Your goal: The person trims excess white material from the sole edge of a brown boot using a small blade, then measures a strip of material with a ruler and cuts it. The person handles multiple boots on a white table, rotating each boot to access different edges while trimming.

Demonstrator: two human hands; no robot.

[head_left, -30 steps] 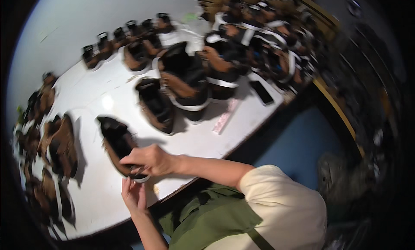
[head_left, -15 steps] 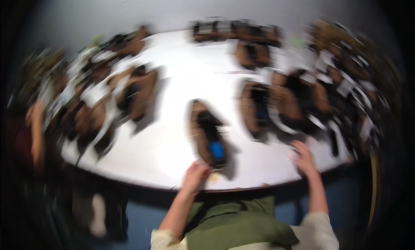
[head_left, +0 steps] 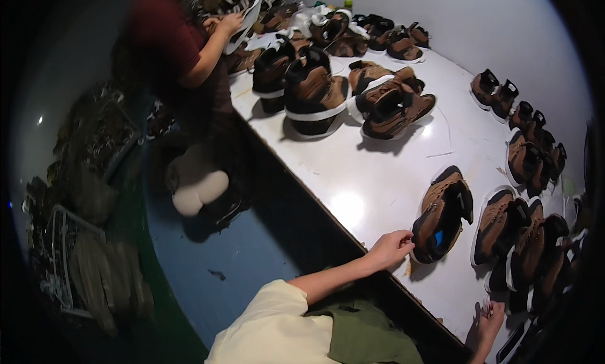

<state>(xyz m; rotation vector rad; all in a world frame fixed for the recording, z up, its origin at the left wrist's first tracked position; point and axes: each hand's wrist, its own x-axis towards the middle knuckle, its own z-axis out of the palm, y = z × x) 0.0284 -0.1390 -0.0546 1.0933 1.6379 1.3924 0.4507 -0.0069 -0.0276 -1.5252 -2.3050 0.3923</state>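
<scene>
Left hand has its fingers curled loosely at the near edge of the white table, fingertips right against the heel end of a brown and black shoe with a blue insole. It's touching, not really clamping; nothing is pinched between the fingers as far as I can see. That shoe lies on its side on a white sheet, close to the table's near edge, toe pointing away to the far right.

Right hand is lower down on the right, flat on the tabletop with the fingers spread, holding nothing. Just beside it at the very edge of the view there's a dark flat thing, too dim to tell what it is.

Right of the touched shoe there's a crowded row of more brown shoes, overlapping each other, and the row curves on along the right rim of the table toward the far side. Further off, mid-table, sits a cluster of taller brown boots with white bands around them, plus another bunch at the far end.

Far left, another person in a dark red top stands at the table with a white piece in hand. Floor below is blue, with dark piles of stuff on the left.
</scene>
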